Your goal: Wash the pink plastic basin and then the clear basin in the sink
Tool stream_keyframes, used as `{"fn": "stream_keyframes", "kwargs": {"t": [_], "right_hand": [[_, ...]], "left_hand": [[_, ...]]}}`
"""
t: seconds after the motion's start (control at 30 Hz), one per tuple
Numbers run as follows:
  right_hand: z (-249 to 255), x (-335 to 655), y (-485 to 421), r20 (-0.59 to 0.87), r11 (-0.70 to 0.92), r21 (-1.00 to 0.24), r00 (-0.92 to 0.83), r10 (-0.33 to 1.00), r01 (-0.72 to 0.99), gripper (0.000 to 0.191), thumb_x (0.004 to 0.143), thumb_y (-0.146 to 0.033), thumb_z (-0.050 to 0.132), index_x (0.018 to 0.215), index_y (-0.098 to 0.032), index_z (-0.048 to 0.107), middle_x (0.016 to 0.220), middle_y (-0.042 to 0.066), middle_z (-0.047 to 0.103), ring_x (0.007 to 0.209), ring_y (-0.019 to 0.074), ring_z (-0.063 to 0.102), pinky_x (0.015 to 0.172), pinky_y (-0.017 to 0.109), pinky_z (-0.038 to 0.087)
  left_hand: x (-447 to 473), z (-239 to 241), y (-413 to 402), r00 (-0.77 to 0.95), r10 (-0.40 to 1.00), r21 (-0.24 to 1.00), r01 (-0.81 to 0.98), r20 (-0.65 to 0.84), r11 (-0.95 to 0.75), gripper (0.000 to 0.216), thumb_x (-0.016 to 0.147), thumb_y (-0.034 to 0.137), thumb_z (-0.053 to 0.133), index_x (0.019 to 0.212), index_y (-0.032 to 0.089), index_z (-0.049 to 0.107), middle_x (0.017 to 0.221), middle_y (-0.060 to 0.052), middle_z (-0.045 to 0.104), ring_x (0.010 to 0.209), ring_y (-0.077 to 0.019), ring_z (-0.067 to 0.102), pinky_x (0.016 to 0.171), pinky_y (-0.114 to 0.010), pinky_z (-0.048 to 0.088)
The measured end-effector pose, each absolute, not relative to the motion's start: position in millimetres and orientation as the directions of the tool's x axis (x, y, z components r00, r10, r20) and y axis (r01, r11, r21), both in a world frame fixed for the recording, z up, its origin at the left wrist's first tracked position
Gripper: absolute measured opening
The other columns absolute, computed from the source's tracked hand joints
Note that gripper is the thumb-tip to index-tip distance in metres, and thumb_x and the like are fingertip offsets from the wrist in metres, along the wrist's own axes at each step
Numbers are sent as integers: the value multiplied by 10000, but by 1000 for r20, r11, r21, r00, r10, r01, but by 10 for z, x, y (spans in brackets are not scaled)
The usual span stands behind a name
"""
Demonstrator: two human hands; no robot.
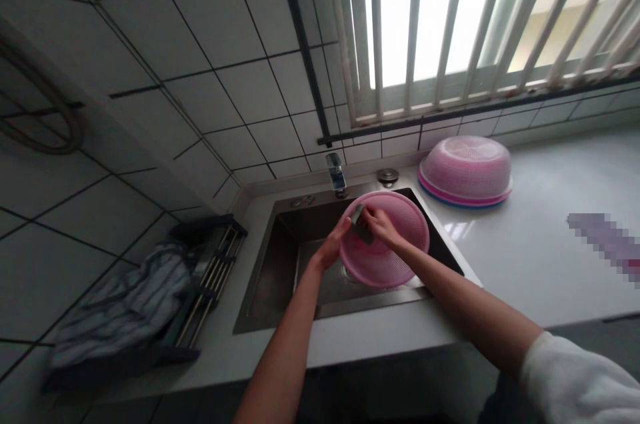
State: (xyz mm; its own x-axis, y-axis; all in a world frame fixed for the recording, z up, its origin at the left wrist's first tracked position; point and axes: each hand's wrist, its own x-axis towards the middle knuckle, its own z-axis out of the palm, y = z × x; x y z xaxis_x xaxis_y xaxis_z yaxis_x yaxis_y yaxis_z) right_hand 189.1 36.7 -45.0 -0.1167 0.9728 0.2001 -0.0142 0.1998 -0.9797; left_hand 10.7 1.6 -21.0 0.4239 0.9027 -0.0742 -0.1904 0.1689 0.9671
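A pink plastic colander basket [395, 257] is tilted over the steel sink [280, 271], its inside facing me. My left hand [334, 244] grips its left rim, fingers curled round the edge. My right hand [379, 224] is inside the basket near the top, closed on a dark grey scrubbing pad [361, 225] pressed against the mesh. Both forearms reach in from the bottom of the view.
A tap [336, 174] stands behind the sink. Upside-down pink baskets [466, 171] are stacked on the white counter [530, 251] to the right. A dish rack [210, 277] with a striped cloth [120, 304] lies left of the sink. A barred window [475, 17] is above.
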Motion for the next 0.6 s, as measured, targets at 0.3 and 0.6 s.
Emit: {"fn": "stream_keyframes", "kwargs": {"t": [0.3, 0.6], "right_hand": [[-427, 1693, 184, 197, 184, -980, -424, 884, -72, 646, 846, -841, 607, 739, -205, 585, 685, 23, 555, 635, 154, 439, 566, 289, 354], [-202, 2089, 429, 174, 143, -950, -90, 981, -279, 572, 854, -787, 603, 753, -224, 575, 691, 49, 579, 618, 187, 500, 557, 307, 419]], "left_hand": [[44, -245, 39, 346, 936, 975, -176, -67, 134, 769, 972, 701, 663, 1501, 144, 632, 1384, -140, 761, 1528, -401, 500, 1311, -545, 346], [44, -184, 102, 326, 942, 918, -342, -84, 200, 831, 949, 718, 678, 1631, 276, 501, 1637, -83, 573, 1574, -345, 457, 1325, -539, 354]]}}
